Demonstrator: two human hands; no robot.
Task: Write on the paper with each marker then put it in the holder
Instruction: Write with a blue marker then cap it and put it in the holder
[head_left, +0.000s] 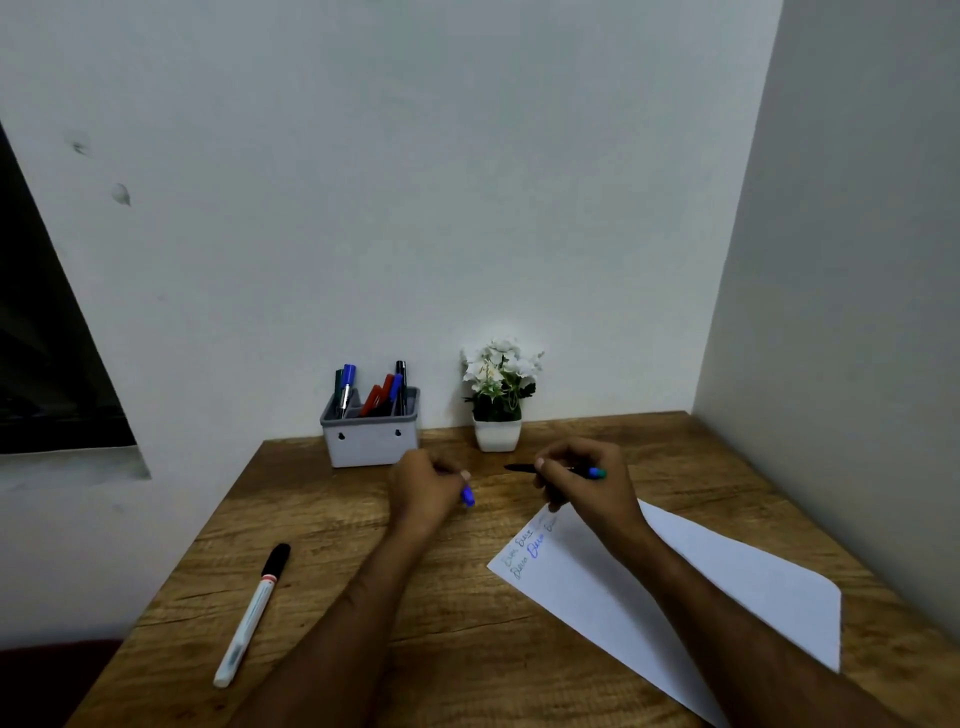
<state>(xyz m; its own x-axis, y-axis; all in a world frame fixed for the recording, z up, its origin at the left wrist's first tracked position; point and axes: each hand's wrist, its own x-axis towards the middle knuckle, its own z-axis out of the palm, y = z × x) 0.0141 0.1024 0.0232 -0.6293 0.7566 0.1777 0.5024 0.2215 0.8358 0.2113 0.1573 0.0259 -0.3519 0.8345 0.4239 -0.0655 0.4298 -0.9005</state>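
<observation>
My right hand (584, 480) grips a thin dark pen (524, 468) with a blue-green end, held level above the far corner of the white paper (701, 577). My left hand (428, 483) is curled round a small blue cap (468, 496) just left of it. The paper carries several lines of blue and dark writing near its left corner. A grey holder (370, 439) stands against the wall behind my left hand, with several blue, red, green and black markers in it. A white marker with a black cap (253, 613) lies on the table to the left.
A small white pot of white flowers (497, 395) stands to the right of the holder at the wall. The wooden table (363, 545) sits in a corner, with a wall close on the right and a dark window at far left.
</observation>
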